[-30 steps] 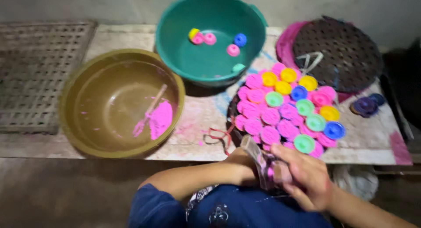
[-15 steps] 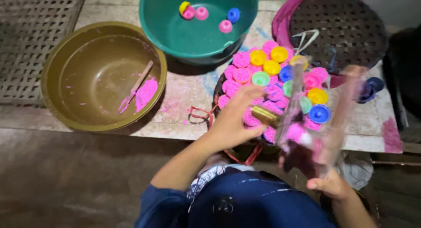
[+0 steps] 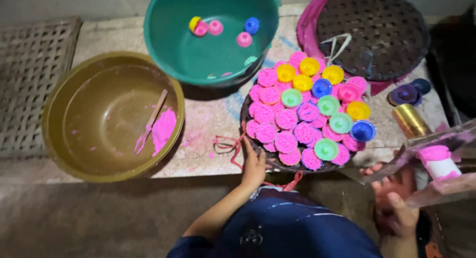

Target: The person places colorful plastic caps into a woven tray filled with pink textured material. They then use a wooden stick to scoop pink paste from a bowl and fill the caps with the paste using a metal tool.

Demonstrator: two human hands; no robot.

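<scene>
1. Since half a second ago, the left hand (image 3: pixel 254 164) has drawn back from among the pink moulded cakes (image 3: pixel 286 120) to the near rim of the round tray (image 3: pixel 246 120), fingers loosely spread on the edge.
2. Meanwhile the right hand (image 3: pixel 394 206) has swung the clear plastic bag (image 3: pixel 436 163) out to the right, fingers closed on its lower end; a white tube dusted pink lies inside.
3. Pressing on the rim could tip the tray, since it overhangs the ledge.
4. A tilted bag could let the tube slide out.
5. The gold tin (image 3: pixel 410 120) near the bag could be knocked.
</scene>
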